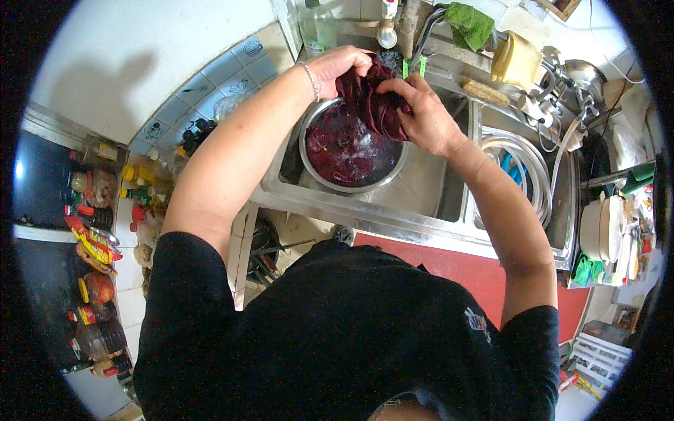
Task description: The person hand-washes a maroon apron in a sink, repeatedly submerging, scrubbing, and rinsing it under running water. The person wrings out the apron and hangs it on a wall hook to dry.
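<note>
My left hand [342, 69] and my right hand [425, 114] both grip a wet, dark maroon cloth [388, 117], bunched and folded between them. It hangs over the back of a round metal basin [354, 188], which sits in the left bowl of a stainless steel sink [434, 181]. Inside the basin, water [363, 141] glints over more maroon material, probably the same cloth; where one ends and the other begins is unclear. The left fingers are curled into the cloth's upper left part. On its right side, the right thumb and fingers pinch it.
Behind the basin stand a clear plastic bottle [317, 29] and a curved faucet [429, 26]. A green cloth [468, 25] and a yellow cloth [517, 60] hang at the back. A coiled hose [541, 176] fills the right bowl. Several bottles and jars line the left side.
</note>
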### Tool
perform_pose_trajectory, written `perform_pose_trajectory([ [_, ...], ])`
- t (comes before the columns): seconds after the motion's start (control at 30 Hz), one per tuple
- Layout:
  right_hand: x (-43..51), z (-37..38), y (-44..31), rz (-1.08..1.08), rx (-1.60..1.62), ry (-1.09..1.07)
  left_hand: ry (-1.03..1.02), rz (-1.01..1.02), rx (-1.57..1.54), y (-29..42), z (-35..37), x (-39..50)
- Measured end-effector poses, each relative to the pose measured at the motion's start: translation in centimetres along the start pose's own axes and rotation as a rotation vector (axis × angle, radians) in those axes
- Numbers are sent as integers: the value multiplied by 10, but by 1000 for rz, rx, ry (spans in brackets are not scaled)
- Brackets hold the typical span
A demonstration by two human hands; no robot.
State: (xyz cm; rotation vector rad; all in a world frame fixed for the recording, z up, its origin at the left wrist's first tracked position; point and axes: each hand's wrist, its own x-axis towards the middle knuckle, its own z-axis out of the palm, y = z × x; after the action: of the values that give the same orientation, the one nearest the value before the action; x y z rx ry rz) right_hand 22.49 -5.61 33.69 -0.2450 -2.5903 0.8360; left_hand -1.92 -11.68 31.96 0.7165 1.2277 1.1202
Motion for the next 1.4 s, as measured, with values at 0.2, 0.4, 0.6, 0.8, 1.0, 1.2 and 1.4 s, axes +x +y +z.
perform_pose_trajectory([
  [0.2,-5,4,13,-35,27,83,-38,306,76,4,35,-25],
  [0.4,-7,11,23,230,676,204,533,584,277,21,55,-26],
  [0.6,4,2,38,805,1451,190,406,1098,1036,37,82,-49],
  [0.8,9,8,16,648,1421,107,-1,1577,1608,46,123,-73],
  [1.0,21,-8,13,537,2029,-323,93,1925,1656,50,119,-84],
  [1.2,40,-19,-50,534,1599,442,614,1358,834,36,110,-92],
  [1.4,50,-8,-45,353,1444,694,703,975,-15,18,79,-68],
])
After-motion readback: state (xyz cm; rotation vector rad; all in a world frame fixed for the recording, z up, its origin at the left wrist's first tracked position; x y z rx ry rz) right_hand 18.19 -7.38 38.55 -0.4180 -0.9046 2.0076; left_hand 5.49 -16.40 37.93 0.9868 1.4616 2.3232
